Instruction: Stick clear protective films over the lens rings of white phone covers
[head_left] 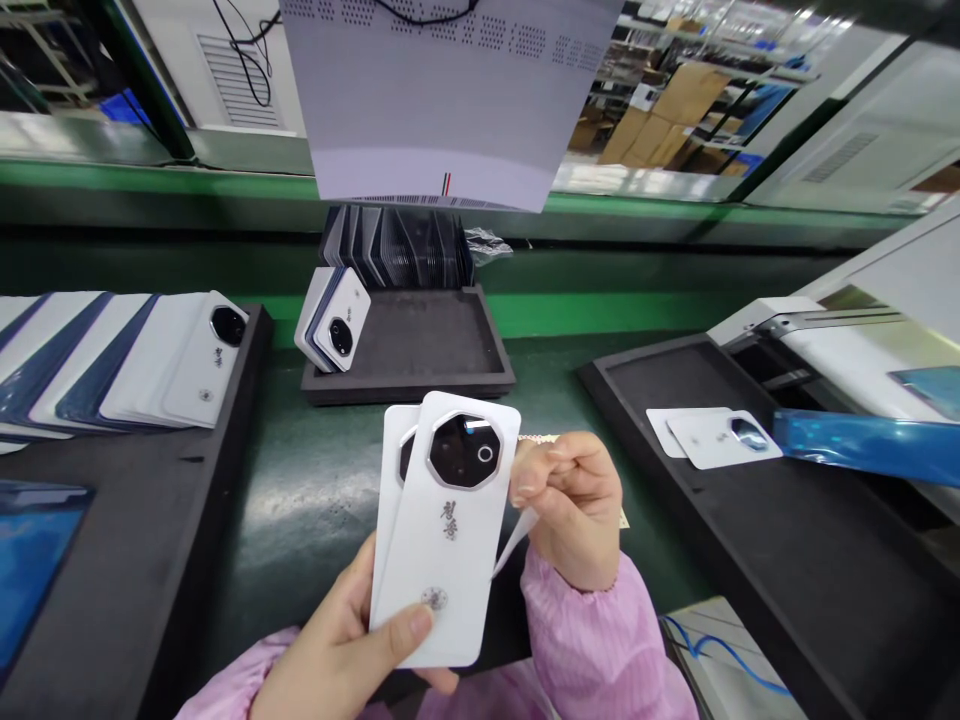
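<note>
My left hand [360, 630] is closed on two overlapping white phone back covers [461, 540], its thumb pressed on the front one near the bottom. The front cover has a black eight-sided camera window, dark lettering and a small round emblem; most of the rear cover [390, 500] is hidden behind it. Just right of the covers, my right hand [574, 500] pinches a thin whitish strip [517, 540] that runs down to the front cover's right edge. A pale yellowish sheet [624, 518] shows partly behind the right hand.
On the left, a dark tray [172, 510] carries a row of similar covers [127, 370]. A middle tray [420, 385] holds several covers [337, 320], with dark sheets [397, 245] behind. On the right tray [720, 510] lie two covers [727, 438] beside a blue film strip [862, 445].
</note>
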